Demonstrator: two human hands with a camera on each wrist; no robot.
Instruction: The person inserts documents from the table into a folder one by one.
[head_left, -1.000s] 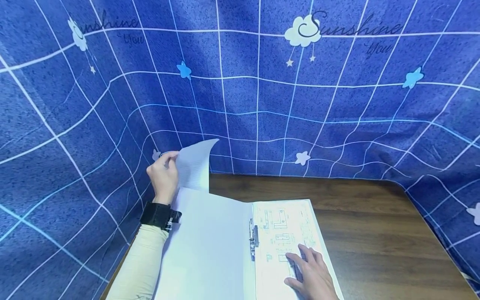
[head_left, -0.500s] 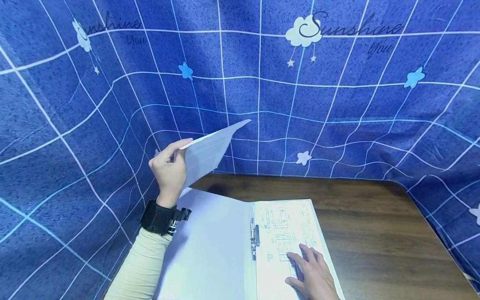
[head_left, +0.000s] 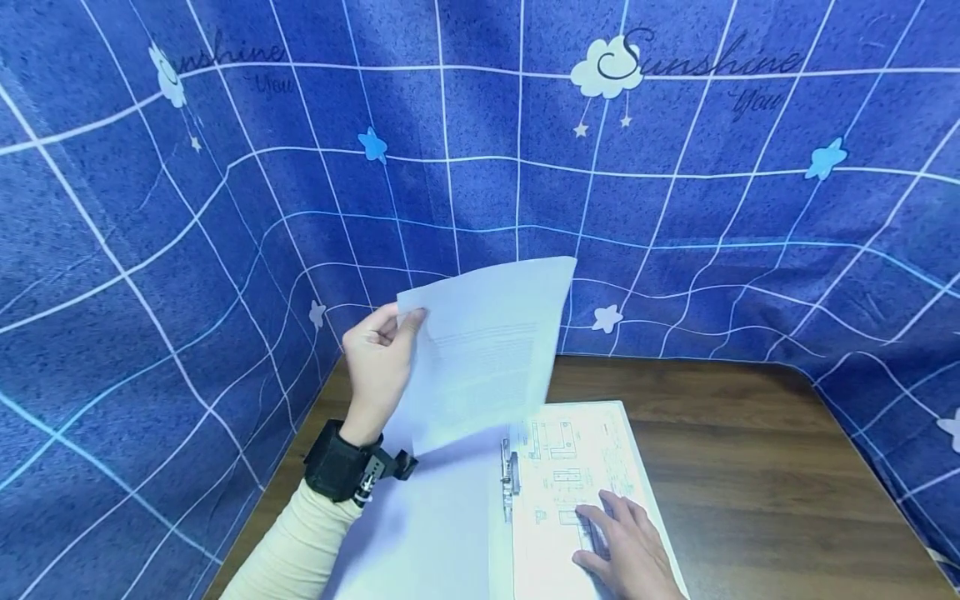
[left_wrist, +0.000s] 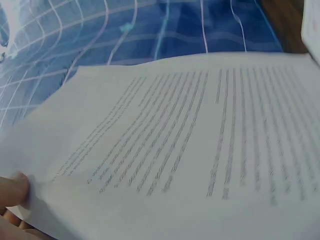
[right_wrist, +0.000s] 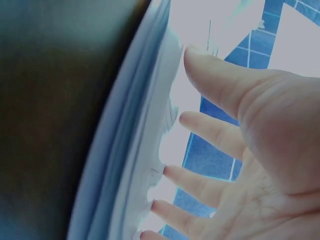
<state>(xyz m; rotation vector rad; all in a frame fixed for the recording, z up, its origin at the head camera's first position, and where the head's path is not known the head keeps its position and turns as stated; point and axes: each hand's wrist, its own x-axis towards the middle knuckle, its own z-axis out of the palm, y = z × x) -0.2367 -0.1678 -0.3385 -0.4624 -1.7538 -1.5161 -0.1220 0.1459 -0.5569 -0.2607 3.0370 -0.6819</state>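
My left hand [head_left: 378, 362] pinches a printed sheet of paper [head_left: 487, 350] by its upper left corner. The sheet is raised above an open file folder [head_left: 442, 533], with its lower part over the inside cover. Lines of text cover the sheet in the left wrist view, where my thumb [left_wrist: 14, 190] presses on its corner. On the right side of the folder lies a stack of papers with a technical drawing [head_left: 566, 450] on top. My right hand [head_left: 626, 546] rests on that drawing with fingers spread, fingertips on the paper. The metal clip [head_left: 509, 479] sits along the folder's spine.
The folder lies on a brown wooden table [head_left: 750, 467], whose surface extends to the right and behind it. A blue curtain with a white grid [head_left: 675, 208] hangs around the left, back and right sides. A black wrist strap [head_left: 341, 462] with a small camera is on the left wrist.
My left hand has moved right and toward the folder, swinging the sheet from the far left over to the folder's middle, its printed side now facing me. The right hand has stayed in place.
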